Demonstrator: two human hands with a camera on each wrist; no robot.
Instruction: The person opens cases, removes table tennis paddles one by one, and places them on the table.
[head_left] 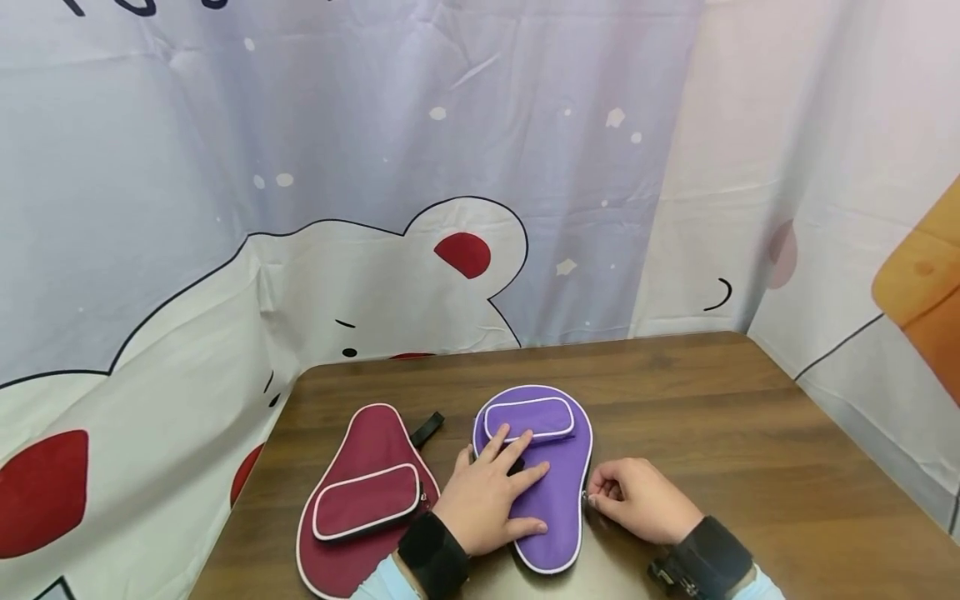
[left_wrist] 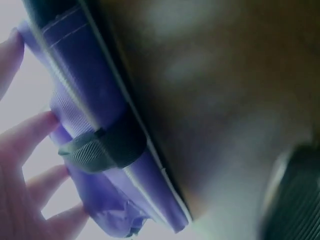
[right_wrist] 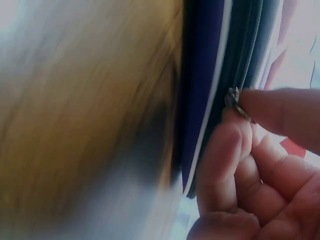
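Two paddle-shaped zip cases lie near the front edge of the desk (head_left: 712, 392): a purple case (head_left: 551, 487) towards the middle and a maroon case (head_left: 360, 500) just beside it, nearer the front left corner. The left hand (head_left: 491, 500) is laid flat on the purple case, its fingers (head_left: 525, 477) straight and spread, nothing being gripped. The right hand (head_left: 637, 500) is curled at the case's right edge, where the small metal zip pull (right_wrist: 233, 98) is pinched between thumb and forefinger. The case is judged to be light, soft padded fabric with a stiffer piped rim, liable to slide on the smooth wood unless pressed down; it is best taken by the pull or the rim. No brand, label or readable writing is seen on either case.
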